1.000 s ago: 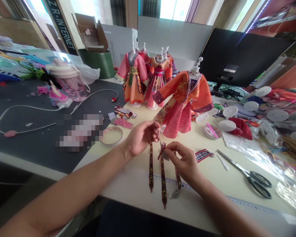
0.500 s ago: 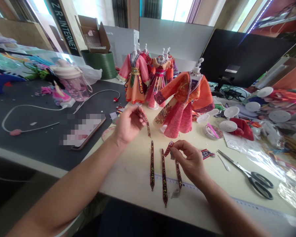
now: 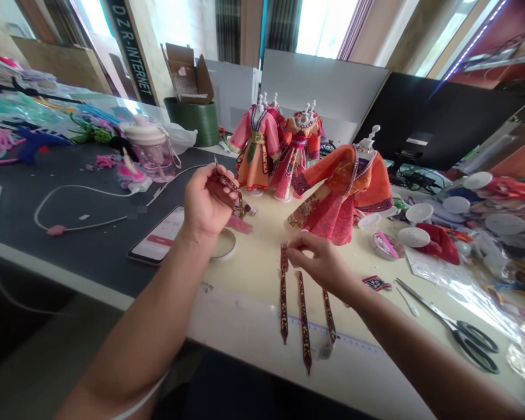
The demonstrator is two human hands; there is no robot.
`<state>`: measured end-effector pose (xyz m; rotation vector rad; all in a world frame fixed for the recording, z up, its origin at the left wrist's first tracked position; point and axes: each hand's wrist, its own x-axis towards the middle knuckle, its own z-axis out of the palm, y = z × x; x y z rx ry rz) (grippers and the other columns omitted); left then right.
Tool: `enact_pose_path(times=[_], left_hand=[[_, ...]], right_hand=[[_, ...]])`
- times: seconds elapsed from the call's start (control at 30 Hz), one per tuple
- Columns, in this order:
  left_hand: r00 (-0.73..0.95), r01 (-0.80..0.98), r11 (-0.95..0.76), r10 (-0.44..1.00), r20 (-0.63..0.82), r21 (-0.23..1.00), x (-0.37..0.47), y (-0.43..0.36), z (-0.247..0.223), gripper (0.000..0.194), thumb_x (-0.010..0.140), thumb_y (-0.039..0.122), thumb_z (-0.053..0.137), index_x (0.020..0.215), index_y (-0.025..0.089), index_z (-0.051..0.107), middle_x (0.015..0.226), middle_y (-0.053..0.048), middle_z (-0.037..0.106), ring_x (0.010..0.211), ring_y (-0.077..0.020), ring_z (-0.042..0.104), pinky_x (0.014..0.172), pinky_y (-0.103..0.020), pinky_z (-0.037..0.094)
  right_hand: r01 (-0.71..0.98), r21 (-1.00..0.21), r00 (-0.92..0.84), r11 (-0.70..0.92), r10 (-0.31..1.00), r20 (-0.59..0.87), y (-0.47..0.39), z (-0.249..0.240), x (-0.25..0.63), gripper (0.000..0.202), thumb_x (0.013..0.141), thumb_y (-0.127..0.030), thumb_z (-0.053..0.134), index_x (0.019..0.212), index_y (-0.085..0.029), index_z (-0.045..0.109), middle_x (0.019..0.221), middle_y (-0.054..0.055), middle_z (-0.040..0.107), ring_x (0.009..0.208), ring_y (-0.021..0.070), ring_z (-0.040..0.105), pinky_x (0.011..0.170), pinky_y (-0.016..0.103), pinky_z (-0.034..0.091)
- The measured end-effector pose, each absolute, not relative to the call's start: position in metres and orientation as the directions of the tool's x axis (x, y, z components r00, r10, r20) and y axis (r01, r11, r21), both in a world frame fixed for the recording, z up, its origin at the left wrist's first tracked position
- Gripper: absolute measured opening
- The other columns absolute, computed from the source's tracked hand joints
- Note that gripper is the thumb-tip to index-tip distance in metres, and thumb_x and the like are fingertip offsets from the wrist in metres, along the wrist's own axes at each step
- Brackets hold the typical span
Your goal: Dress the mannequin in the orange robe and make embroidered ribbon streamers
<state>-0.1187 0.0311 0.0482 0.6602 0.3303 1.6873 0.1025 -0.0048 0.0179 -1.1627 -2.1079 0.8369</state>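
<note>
We have a short red patterned piece (image 3: 284, 258) at the upper end of the first dark strip (image 3: 284, 309), over the worktop (image 3: 254, 315); take it as our clock's centre. Our right hand (image 3: 318, 259) comes in from three o'clock, thumb and fingertips closed on the piece in a narrow pinch. At ten o'clock our left hand (image 3: 210, 201) is half curled, palm toward us, with another patterned strip (image 3: 240, 201) trailing from its fingers.

We judge the step in hand to be placing or lining up trim; the next move calls for a light, exact pinch, so that nothing skews.

The first strip runs toward six, the middle strip (image 3: 305, 326) lies at five, the right-hand strip (image 3: 329, 312) between four and five: flat, ribbon-like, dark with red edges and yellow-green motifs, the first two pointed at their near ends. A pale ruler (image 3: 359, 344) passes by at four.

At two, a dressed stand (image 3: 332, 219) flares in orange and pink patterned cloth; the steel scissors (image 3: 476, 338) lie near four, black-handled.
</note>
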Motion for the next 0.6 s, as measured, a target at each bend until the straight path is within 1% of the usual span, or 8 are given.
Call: enact_pose_path(times=[0.07,0.1,0.2,0.27,0.33,0.43,0.53,0.6], left_hand=[[-0.091,-0.805,-0.210,0.968,0.235,0.554,-0.118,0.032,0.047,0.025,0.084,0.018,0.042,0.062,0.015,0.054,0.051,0.002,0.049,0.045,-0.0055,0.041,0.043,-0.017,0.035],[-0.088,-0.807,-0.203,0.970,0.227,0.555,-0.117,0.032,0.046,0.025,0.084,0.019,0.042,0.062,0.015,0.054,0.051,0.002,0.049,0.044,-0.0055,0.042,0.042,-0.017,0.035],[-0.071,-0.796,-0.176,0.978,0.198,0.580,-0.110,0.034,0.042,0.026,0.084,0.019,0.043,0.061,0.014,0.054,0.053,0.001,0.051,0.044,-0.0057,0.044,0.041,-0.017,0.035],[-0.041,-0.776,-0.148,0.982,0.185,0.613,-0.104,0.035,0.038,0.025,0.084,0.020,0.045,0.062,0.013,0.055,0.054,0.001,0.052,0.044,-0.0054,0.045,0.041,-0.016,0.035],[-0.002,-0.752,-0.114,0.985,0.171,0.650,-0.096,0.034,0.034,0.024,0.084,0.022,0.048,0.064,0.013,0.056,0.055,0.001,0.052,0.043,-0.0047,0.045,0.041,-0.016,0.035],[0.072,-0.707,-0.044,0.988,0.133,0.706,-0.081,0.030,0.025,0.021,0.082,0.025,0.053,0.068,0.012,0.060,0.055,0.002,0.050,0.042,-0.0042,0.043,0.040,-0.016,0.035],[0.179,-0.650,0.036,0.978,0.107,0.759,-0.067,0.024,0.017,0.018,0.080,0.026,0.058,0.073,0.010,0.063,0.054,0.002,0.048,0.044,-0.0050,0.044,0.042,-0.017,0.037],[0.228,-0.622,0.055,0.967,0.114,0.781,-0.062,0.021,0.014,0.018,0.079,0.027,0.061,0.075,0.010,0.064,0.056,0.002,0.048,0.046,-0.0052,0.044,0.043,-0.017,0.038]], right_hand=[[0.527,-0.745,-0.410,0.409,0.890,0.199,0.018,0.013,0.083,0.018,0.078,-0.023,0.050,0.062,-0.019,0.054,0.057,-0.003,0.053,0.053,0.0096,0.046,0.051,0.024,0.034],[0.532,-0.737,-0.384,0.418,0.894,0.230,0.030,0.009,0.075,0.019,0.078,-0.023,0.049,0.061,-0.018,0.055,0.057,-0.002,0.053,0.053,0.0098,0.045,0.051,0.024,0.034],[0.531,-0.723,-0.400,0.443,0.883,0.248,0.061,-0.002,0.058,0.023,0.081,-0.021,0.043,0.062,-0.018,0.057,0.061,0.000,0.058,0.058,0.0115,0.050,0.058,0.025,0.037],[0.534,-0.717,-0.393,0.448,0.882,0.258,0.071,-0.006,0.055,0.022,0.079,-0.020,0.046,0.060,-0.018,0.056,0.060,0.001,0.058,0.059,0.0129,0.051,0.061,0.027,0.039],[0.523,-0.725,-0.372,0.449,0.885,0.280,0.071,-0.008,0.058,0.016,0.076,-0.019,0.048,0.064,-0.018,0.058,0.064,0.001,0.061,0.063,0.0137,0.054,0.064,0.028,0.040],[0.475,-0.762,-0.338,0.441,0.891,0.304,0.055,-0.005,0.069,0.014,0.076,-0.018,0.047,0.077,-0.018,0.060,0.076,0.003,0.064,0.067,0.0127,0.057,0.064,0.026,0.044],[0.365,-0.847,-0.319,0.386,0.907,0.275,0.036,0.000,0.081,0.013,0.077,-0.023,0.047,0.079,-0.017,0.058,0.069,0.002,0.063,0.060,0.0117,0.056,0.057,0.026,0.046],[0.319,-0.877,-0.318,0.359,0.913,0.258,0.030,0.001,0.086,0.012,0.075,-0.024,0.049,0.077,-0.016,0.059,0.067,0.002,0.062,0.059,0.0116,0.055,0.056,0.026,0.046]])
